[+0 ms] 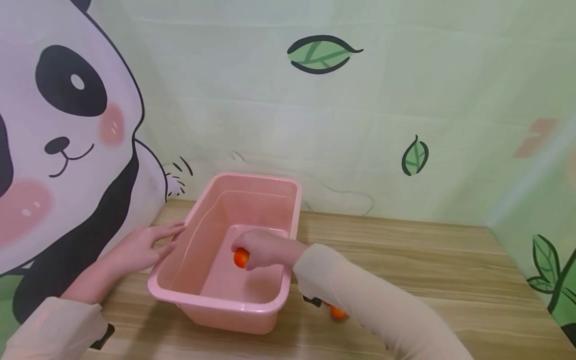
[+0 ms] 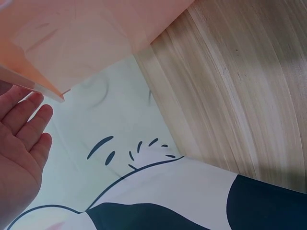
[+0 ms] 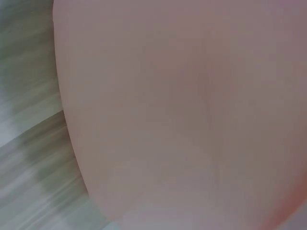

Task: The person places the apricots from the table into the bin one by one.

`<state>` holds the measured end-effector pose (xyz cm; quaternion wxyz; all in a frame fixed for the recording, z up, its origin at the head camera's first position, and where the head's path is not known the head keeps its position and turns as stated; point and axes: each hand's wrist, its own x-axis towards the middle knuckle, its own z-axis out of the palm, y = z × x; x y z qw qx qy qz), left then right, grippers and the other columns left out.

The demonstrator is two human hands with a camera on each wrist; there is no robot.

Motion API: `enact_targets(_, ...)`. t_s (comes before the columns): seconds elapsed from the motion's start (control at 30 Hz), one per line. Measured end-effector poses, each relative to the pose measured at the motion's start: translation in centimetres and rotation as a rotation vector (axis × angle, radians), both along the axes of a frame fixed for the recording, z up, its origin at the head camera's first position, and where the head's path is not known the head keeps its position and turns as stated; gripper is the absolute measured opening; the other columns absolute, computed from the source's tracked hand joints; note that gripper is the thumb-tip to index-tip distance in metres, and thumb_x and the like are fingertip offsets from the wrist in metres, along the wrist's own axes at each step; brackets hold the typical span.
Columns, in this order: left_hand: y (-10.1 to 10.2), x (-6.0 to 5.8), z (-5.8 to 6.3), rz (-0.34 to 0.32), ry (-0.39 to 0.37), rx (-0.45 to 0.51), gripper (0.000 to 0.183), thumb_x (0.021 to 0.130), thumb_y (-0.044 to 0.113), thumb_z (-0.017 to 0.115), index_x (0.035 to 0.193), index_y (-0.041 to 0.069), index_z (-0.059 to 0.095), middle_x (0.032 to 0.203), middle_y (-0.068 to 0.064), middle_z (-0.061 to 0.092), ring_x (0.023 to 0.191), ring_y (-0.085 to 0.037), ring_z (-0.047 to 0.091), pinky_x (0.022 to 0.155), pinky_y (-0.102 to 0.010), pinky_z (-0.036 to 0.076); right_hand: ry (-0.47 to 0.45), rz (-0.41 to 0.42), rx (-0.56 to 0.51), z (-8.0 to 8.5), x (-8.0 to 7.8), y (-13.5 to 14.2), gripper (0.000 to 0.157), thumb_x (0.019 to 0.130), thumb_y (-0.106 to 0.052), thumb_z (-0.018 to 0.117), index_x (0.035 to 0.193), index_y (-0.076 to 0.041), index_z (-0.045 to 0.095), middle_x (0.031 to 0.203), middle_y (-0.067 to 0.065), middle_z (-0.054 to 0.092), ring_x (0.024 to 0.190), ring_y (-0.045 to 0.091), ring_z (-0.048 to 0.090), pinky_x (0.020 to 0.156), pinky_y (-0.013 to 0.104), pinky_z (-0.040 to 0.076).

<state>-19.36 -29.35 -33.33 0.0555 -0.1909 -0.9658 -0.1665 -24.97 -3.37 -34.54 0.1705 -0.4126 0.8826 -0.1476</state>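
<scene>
The right hand [image 1: 264,248] pinches a ball [image 1: 241,258], probably light, best held round its middle; left hand [image 1: 143,247], fingers extended, touches the tub [image 1: 220,303].

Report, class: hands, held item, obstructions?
Left hand at pink basin rim. Right hand gripping orange ball over its floor. Second ball outside, partly hidden by right sleeve. No obstruction visible.

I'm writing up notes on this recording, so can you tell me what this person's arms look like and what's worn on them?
The left sleeve and right sleeve are plain, pale cream fabric; the right one puckers along its lower edge. A small black piece pokes out at the end of each. The left grip and right grip wear no gloves.
</scene>
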Motion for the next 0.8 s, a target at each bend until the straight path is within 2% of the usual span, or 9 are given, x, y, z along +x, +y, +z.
enact_targets(0.27,0.2,0.0,0.1,0.014,-0.027,0.002,0.043,0.085,0.019,0.057,0.124,0.004,0.052,0.127,-0.019,0.051,0.111,-0.042,0.051,0.085,-0.055,0.042,-0.055,-0.009,0.033,-0.5,0.3,-0.4,0.039,0.074,-0.012,0.071,0.11,-0.021,0.061,0.097,-0.008,0.058,0.089,0.009,0.049,0.086,0.023,0.042)
enact_targets(0.57,0.1,0.0,0.2,0.002,0.003,-0.02,0.041,0.083,0.016,0.058,0.123,0.004,0.054,0.126,-0.018,0.053,0.107,-0.04,0.054,0.082,-0.051,0.045,-0.067,-0.011,0.092,-1.1,0.2,-0.8,0.036,0.072,-0.01,0.073,0.103,-0.024,0.063,0.087,-0.01,0.057,0.084,0.009,0.049,0.076,0.021,0.043)
enact_targets(0.8,0.1,-0.1,0.3,-0.005,0.008,-0.036,0.041,0.084,0.019,0.059,0.122,0.004,0.055,0.124,-0.017,0.055,0.106,-0.04,0.055,0.083,-0.052,0.044,-0.102,-0.001,0.102,-0.8,0.2,-0.6,0.04,0.074,-0.013,0.072,0.11,-0.024,0.06,0.104,-0.009,0.06,0.095,0.008,0.053,0.086,0.024,0.046)
